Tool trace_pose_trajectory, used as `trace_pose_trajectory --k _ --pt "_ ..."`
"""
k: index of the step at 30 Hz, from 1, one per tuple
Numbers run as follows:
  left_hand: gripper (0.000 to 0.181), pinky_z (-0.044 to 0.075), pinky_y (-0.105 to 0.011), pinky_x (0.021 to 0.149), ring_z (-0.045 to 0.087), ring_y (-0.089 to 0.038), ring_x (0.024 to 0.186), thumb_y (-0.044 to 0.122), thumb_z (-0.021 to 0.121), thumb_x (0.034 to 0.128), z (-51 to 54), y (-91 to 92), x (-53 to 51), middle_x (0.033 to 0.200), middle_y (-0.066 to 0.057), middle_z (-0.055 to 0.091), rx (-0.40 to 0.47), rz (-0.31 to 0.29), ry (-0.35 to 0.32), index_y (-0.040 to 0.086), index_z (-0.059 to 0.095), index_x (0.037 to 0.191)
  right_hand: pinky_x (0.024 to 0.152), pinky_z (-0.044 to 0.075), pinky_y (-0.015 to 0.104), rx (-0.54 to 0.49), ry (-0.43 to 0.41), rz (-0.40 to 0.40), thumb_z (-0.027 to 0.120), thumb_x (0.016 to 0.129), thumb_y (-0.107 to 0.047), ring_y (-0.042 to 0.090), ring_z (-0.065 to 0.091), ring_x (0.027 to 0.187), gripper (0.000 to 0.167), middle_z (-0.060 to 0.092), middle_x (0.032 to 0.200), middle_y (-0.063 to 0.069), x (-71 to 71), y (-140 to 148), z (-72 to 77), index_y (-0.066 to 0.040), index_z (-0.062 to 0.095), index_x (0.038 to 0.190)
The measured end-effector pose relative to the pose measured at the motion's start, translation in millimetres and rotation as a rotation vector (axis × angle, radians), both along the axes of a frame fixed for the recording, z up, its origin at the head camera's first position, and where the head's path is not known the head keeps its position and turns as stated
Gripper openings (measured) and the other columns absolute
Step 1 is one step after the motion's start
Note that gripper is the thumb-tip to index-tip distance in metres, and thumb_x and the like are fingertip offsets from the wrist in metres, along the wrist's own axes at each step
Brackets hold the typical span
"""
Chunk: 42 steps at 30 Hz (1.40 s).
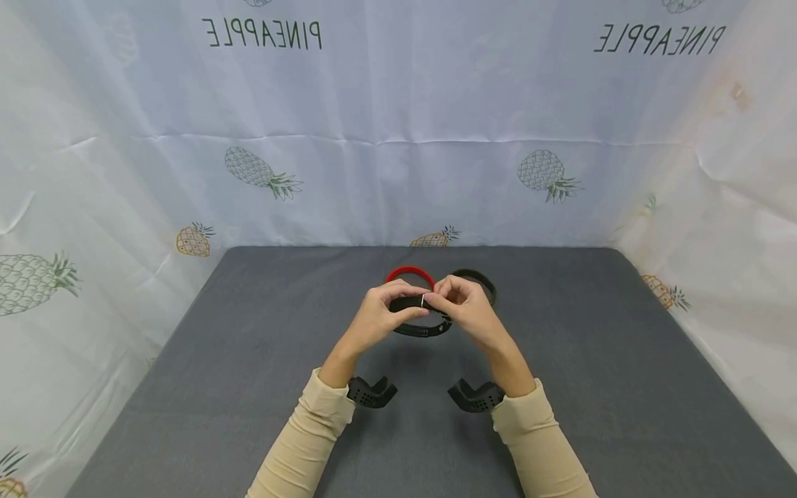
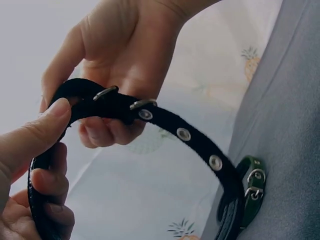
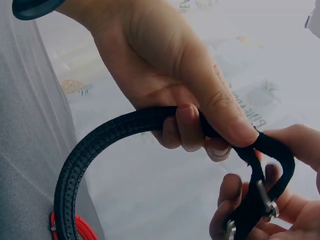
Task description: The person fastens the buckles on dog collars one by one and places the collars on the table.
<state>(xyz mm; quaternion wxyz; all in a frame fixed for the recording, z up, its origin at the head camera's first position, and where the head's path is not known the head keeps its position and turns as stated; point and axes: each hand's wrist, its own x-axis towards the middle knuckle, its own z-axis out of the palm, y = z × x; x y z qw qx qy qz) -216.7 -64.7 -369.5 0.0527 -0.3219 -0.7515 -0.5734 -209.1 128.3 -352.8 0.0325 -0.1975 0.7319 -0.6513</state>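
Note:
A black buckle collar (image 1: 425, 330) hangs in a loop between my hands, above the table. My left hand (image 1: 381, 308) pinches one part of its strap between thumb and fingers. Close beside it, my right hand (image 1: 470, 311) holds the part that carries the metal fittings. In the left wrist view, the strap bends back on itself near a metal buckle (image 2: 105, 93), and metal eyelets (image 2: 183, 134) run along it. Ridged stitching shows on the collar (image 3: 75, 175) in the right wrist view. Fingers partly hide where the strap meets the buckle.
A red collar (image 1: 407, 270) lies on the grey table (image 1: 249, 346) behind my hands. To its right lies a dark green collar (image 1: 481, 278) with metal fittings. A white pineapple-print cloth (image 1: 398, 187) stands around the back and sides.

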Motion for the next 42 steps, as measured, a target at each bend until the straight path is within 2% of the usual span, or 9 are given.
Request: trace_pose_trajectory --k 4,11,14,18,25,32,37,42 --pt "0.027 0.055 -0.023 0.08 0.064 -0.002 0.09 0.009 0.071 0.0857 1.2 -0.6 0.9 0.104 -0.016 0.068 -0.001 -0.019 -0.035 0.003 0.069 0.112 0.075 0.044 0.028 0.057 -0.064 0.036 0.056 0.098 -0.021 0.012 0.052 0.077 0.011 0.054 0.088 -0.006 -1.8 3 -0.8 -0.012 0.055 0.091" --pt "0.03 0.055 -0.021 0.08 0.065 0.001 0.09 0.007 0.07 0.0868 3.3 -2.5 0.6 0.108 -0.022 0.067 0.034 -0.021 -0.056 -0.001 0.066 0.116 0.087 0.047 0.037 0.092 -0.114 0.176 0.043 0.103 -0.036 0.015 0.058 0.083 0.038 0.06 0.085 -0.003 -6.4 12 -1.9 -0.004 0.062 0.098" --pt "0.031 0.055 -0.021 0.081 0.064 0.002 0.09 0.007 0.069 0.0874 3.7 -3.6 0.4 0.109 -0.023 0.066 0.044 -0.031 -0.073 -0.002 0.065 0.116 0.086 0.049 0.033 0.08 -0.13 0.21 0.042 0.103 -0.037 0.011 0.06 0.082 0.04 0.062 0.086 -0.006 -7.4 14 -2.2 -0.002 0.062 0.101" --pt "0.031 0.055 -0.022 0.082 0.064 0.003 0.091 0.008 0.069 0.0877 2.9 -4.3 0.2 0.11 -0.023 0.065 0.037 -0.042 -0.088 -0.002 0.065 0.117 0.081 0.051 0.03 0.07 -0.107 0.244 0.043 0.103 -0.031 0.011 0.058 0.079 0.035 0.061 0.085 -0.005 -8.3 15 -3.3 -0.002 0.061 0.097" --pt "0.03 0.054 -0.021 0.08 0.063 0.003 0.09 0.007 0.07 0.0868 3.2 -2.3 1.4 0.109 -0.02 0.066 0.012 -0.05 -0.091 0.0 0.066 0.116 0.073 0.049 0.032 0.064 -0.072 0.246 0.049 0.102 -0.024 0.015 0.053 0.071 0.027 0.055 0.08 -0.002 -8.0 13 -3.7 -0.008 0.057 0.082" --pt "0.031 0.054 -0.02 0.075 0.063 0.001 0.087 0.008 0.07 0.0865 4.0 -2.3 3.1 0.108 -0.02 0.065 0.011 -0.057 -0.095 0.001 0.066 0.116 0.069 0.046 0.031 0.037 -0.061 0.248 0.054 0.099 -0.022 0.011 0.05 0.067 0.024 0.052 0.073 -0.004 -8.1 10 -4.6 -0.009 0.057 0.08" --pt "0.033 0.055 -0.021 0.08 0.064 0.004 0.09 0.01 0.069 0.0879 4.3 -3.0 1.9 0.111 -0.022 0.065 0.034 -0.043 -0.106 -0.001 0.064 0.118 0.072 0.051 0.028 0.042 -0.099 0.197 0.051 0.101 -0.026 0.01 0.055 0.071 0.025 0.057 0.079 -0.005 -9.5 10 -5.2 -0.014 0.061 0.081" --pt "0.033 0.056 -0.022 0.078 0.065 0.0 0.085 0.01 0.07 0.088 5.7 -4.9 -0.4 0.109 -0.027 0.066 0.1 -0.009 -0.13 -0.002 0.063 0.118 0.083 0.049 0.034 0.019 -0.167 0.113 0.048 0.102 -0.034 0.011 0.059 0.074 0.029 0.063 0.081 -0.007 -11.0 13 -5.3 -0.015 0.066 0.089"
